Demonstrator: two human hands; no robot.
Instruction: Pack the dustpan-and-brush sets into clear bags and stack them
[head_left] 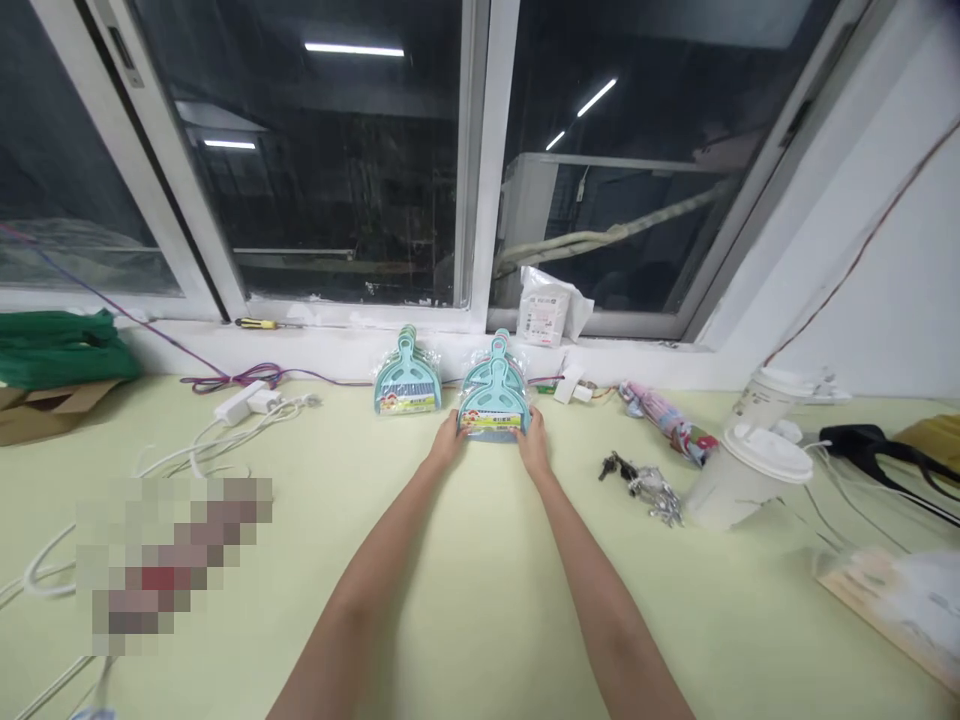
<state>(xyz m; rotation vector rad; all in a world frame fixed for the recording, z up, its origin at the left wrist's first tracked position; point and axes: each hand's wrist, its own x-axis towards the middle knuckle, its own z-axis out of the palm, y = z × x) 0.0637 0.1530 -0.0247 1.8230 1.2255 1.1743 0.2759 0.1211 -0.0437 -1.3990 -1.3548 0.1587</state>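
Both my arms reach out to a packaged teal dustpan-and-brush set (495, 402) with a yellow-green label. My left hand (448, 440) grips its left edge and my right hand (534, 445) its right edge. Its handle points away from me, and it stands in front of more teal sets (500, 347) that lean toward the window wall. To the left, a second stack of the same packaged dustpan sets (407, 378) rests against the wall, apart from my hands.
White cables and a power strip (241, 402) lie left. Keys (652, 488), a folded umbrella (664, 420) and lidded paper cups (750, 475) stand or lie right. A white plastic package (546, 310) and a screwdriver (259, 323) are on the sill. A green bag (64, 347) sits far left.
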